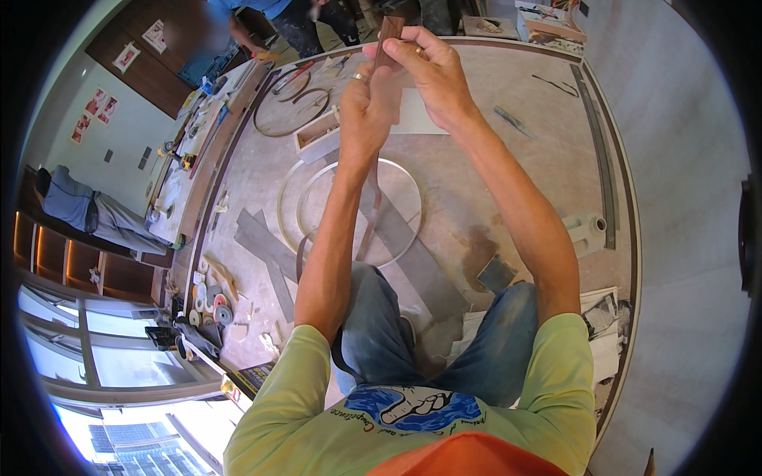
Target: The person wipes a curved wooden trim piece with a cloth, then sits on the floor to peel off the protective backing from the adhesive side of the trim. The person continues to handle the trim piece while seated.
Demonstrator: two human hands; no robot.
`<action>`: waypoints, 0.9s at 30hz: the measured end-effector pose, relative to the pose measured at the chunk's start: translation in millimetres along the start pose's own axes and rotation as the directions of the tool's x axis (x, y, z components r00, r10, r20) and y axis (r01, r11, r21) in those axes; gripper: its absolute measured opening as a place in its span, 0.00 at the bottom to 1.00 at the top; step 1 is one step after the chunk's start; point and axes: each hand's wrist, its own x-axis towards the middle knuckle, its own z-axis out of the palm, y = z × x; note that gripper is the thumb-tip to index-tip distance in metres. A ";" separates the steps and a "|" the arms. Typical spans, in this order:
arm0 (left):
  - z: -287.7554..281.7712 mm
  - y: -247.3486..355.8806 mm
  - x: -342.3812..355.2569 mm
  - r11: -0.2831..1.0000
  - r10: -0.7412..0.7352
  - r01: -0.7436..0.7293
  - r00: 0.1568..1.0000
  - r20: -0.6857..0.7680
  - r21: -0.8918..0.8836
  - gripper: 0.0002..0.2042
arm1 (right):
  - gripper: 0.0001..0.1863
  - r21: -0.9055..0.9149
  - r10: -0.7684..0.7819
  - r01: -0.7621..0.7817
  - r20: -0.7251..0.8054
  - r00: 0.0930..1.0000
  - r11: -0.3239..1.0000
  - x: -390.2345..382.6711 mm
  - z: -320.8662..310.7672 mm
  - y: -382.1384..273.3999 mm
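Note:
A thin dark brown wood-grain strip [390, 32] is held up in front of me at the far side of the work area. My right hand [438, 78] pinches it near its upper end between thumb and fingers. Just below and to the left, my left hand [366, 113] is closed round the same strip, its fingers partly hidden and slightly blurred. A brown length [373, 190] hangs beneath my left hand toward the floor, seemingly part of this strip. Two pale hoops [421, 208] lie under my forearms, beside grey flat boards [413, 258].
An open wooden box [317, 148] and a coiled brown band [274, 131] lie beyond the hoops. A knife-like tool [514, 121] and white jug [587, 232] are right. Tape rolls [223, 314] sit left, near a tool-covered bench [186, 190]. People [87, 202] stand left and at the far edge.

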 end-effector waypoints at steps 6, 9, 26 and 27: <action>-0.6 -7.5 2.1 0.999 0.032 -0.032 0.999 -0.004 0.004 0.13 | 0.08 0.007 -0.001 0.001 0.004 1.000 1.000 0.4 -1.3 4.2; -1.6 -12.7 3.6 0.999 0.035 -0.035 0.999 0.000 -0.021 0.12 | 0.07 0.009 -0.005 0.005 0.001 1.000 1.000 0.1 -1.3 6.7; -6.5 -3.4 7.2 1.000 0.000 0.000 1.000 -0.019 -0.014 0.15 | 0.09 0.113 -0.045 0.052 -0.070 0.997 0.992 -3.0 11.5 14.4; -6.6 -4.2 8.1 1.000 0.003 -0.003 1.000 -0.026 -0.021 0.15 | 0.09 0.121 -0.055 0.064 -0.076 0.996 0.991 -3.2 14.1 16.8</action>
